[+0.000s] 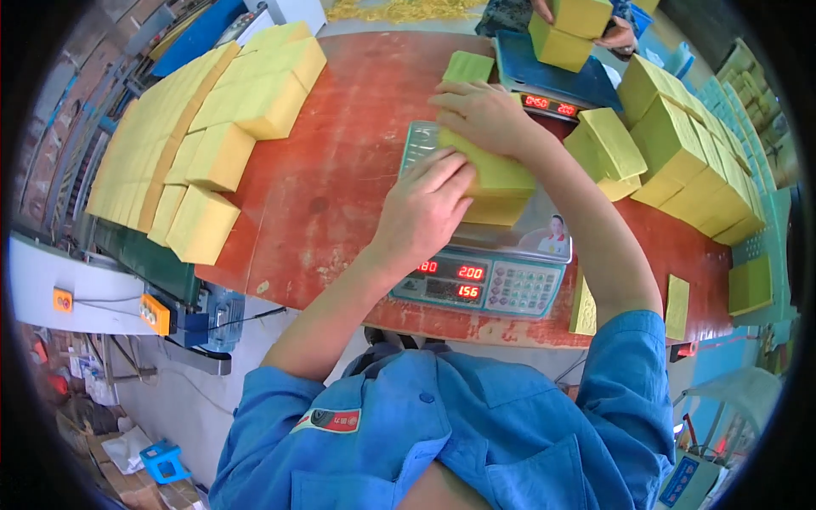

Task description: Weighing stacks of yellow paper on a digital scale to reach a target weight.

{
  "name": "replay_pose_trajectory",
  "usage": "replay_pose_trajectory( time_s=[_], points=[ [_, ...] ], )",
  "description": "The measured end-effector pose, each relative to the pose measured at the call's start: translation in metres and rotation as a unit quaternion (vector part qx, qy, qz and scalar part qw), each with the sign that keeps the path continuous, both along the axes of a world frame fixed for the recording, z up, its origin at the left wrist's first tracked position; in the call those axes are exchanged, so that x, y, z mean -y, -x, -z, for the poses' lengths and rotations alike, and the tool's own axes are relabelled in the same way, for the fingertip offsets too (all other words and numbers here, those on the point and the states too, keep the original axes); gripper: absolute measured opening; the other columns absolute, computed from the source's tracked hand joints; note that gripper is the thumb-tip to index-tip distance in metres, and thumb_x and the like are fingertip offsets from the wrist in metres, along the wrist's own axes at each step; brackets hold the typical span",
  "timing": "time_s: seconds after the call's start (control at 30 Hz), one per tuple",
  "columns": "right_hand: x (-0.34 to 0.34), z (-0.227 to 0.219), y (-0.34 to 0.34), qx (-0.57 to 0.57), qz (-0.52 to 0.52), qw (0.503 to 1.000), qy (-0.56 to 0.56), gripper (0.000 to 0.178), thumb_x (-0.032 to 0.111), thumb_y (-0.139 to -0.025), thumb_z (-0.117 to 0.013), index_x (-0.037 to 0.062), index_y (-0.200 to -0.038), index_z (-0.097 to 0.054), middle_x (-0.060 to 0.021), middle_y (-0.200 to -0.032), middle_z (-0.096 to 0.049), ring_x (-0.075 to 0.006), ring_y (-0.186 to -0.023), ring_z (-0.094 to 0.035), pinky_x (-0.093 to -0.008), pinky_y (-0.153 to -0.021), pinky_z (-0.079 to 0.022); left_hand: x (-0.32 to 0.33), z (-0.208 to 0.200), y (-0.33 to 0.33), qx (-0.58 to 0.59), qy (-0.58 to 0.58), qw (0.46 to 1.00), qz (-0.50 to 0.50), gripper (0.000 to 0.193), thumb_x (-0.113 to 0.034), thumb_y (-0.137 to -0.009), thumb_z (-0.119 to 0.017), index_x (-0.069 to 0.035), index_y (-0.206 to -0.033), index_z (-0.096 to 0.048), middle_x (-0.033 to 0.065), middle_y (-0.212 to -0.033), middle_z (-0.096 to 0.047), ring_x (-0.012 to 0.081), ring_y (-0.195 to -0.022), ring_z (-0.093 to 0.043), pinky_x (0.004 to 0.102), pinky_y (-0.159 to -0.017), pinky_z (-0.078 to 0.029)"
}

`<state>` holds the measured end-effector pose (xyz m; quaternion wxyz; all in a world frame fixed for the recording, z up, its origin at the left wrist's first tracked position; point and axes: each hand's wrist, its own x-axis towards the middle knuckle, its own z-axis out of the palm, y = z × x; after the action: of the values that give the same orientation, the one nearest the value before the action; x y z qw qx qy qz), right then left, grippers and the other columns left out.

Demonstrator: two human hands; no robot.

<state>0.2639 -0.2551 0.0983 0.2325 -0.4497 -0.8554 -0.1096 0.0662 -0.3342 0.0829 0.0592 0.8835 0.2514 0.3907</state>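
Observation:
On a table scale (480,285) with a clear plate and red digits lies a block of yellow paper (497,174), its near side facing me. My left hand (425,204) presses against the block's left side, fingers together and bent over its edge. Across the far top of the same block reaches my right hand (489,119), its fingers gripping the far left edge. Both hands hide part of the block. Just beyond my right fingers sits a smaller yellow-green piece (468,66).
A red table (340,161) bears rows of yellow blocks (225,157) at left and a tall pile (680,153) at right. At the far side a co-worker's hands hold a yellow block (561,42) over a second scale (523,64). Thin pads (677,306) lie near the front edge.

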Motion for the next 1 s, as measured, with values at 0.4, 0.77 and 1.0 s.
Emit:
replay_pose_trajectory(
  time_s=[0.4, 0.77, 1.0],
  points=[
    [-0.008, -0.049, 0.079, 0.014, 0.031, 0.998, 0.057, 0.042, 0.025, -0.087, -0.065, 0.0052, -0.123, -0.061, -0.0177, -0.128, -0.060, -0.0356, -0.121, -0.054, -0.0452, -0.102, -0.042, -0.014, 0.006, 0.078, 0.082, 0.050, 0.995, 0.010, 0.048, -0.014, -0.080, -0.070, -0.002, -0.126, -0.059, 0.0206, -0.135, -0.052, 0.0399, -0.127, -0.050, 0.0471, -0.105, -0.043],
    [-0.238, 0.012, 0.292, -0.083, -0.067, 0.979, 0.173, 0.042, 0.021, -0.087, -0.063, 0.0018, -0.125, -0.058, -0.0191, -0.129, -0.059, -0.0372, -0.116, -0.058, -0.0450, -0.097, -0.047, -0.224, 0.040, 0.282, 0.078, 0.110, 0.958, -0.251, 0.052, -0.022, -0.084, -0.070, 0.005, -0.126, -0.055, 0.0270, -0.132, -0.053, 0.0409, -0.126, -0.050, 0.0473, -0.104, -0.043],
    [-0.376, 0.081, 0.364, -0.145, -0.030, 0.984, 0.101, 0.039, 0.016, -0.088, -0.060, 0.0016, -0.124, -0.056, -0.0193, -0.129, -0.058, -0.0380, -0.117, -0.056, -0.0462, -0.098, -0.046, -0.354, 0.070, 0.315, -0.033, 0.085, 0.936, -0.341, 0.070, -0.044, -0.087, -0.067, 0.014, -0.124, -0.052, 0.0319, -0.130, -0.053, 0.0446, -0.123, -0.050, 0.0489, -0.109, -0.036]
  ],
)
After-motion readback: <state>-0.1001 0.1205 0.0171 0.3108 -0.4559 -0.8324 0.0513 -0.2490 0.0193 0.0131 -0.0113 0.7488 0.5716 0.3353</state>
